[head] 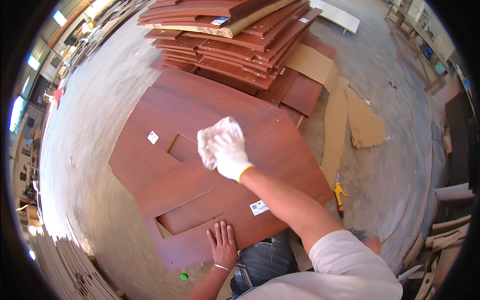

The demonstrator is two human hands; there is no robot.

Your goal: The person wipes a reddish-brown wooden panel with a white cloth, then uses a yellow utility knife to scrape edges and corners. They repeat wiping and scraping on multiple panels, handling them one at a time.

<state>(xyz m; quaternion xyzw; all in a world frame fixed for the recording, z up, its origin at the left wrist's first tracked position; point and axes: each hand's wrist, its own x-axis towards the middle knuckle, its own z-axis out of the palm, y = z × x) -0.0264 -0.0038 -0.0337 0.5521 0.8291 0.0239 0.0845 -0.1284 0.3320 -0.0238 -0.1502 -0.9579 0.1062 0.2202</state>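
A reddish-brown wood panel [285, 165] with a rectangular cutout lies across other panels before me. My right hand [228, 153], in a white knit glove with a yellow cuff edge, presses a pale cloth [205, 140] on the panel's surface, beside a second, smaller cutout. Bare and flat, with fingers apart, my left hand [224, 243] rests on the panel's near edge, right of the long cutout. One white printed label [258, 207] is stuck near my right forearm, another [152, 137] on the panel at the left.
Beyond is a tall stack of similar panels [232, 48]. Cardboard pieces [365, 120] and a yellow air blow gun [338, 193] lie on the floor at the right. A green cap [183, 276] is near my left arm. Wood strips [71, 266] fill the lower left.
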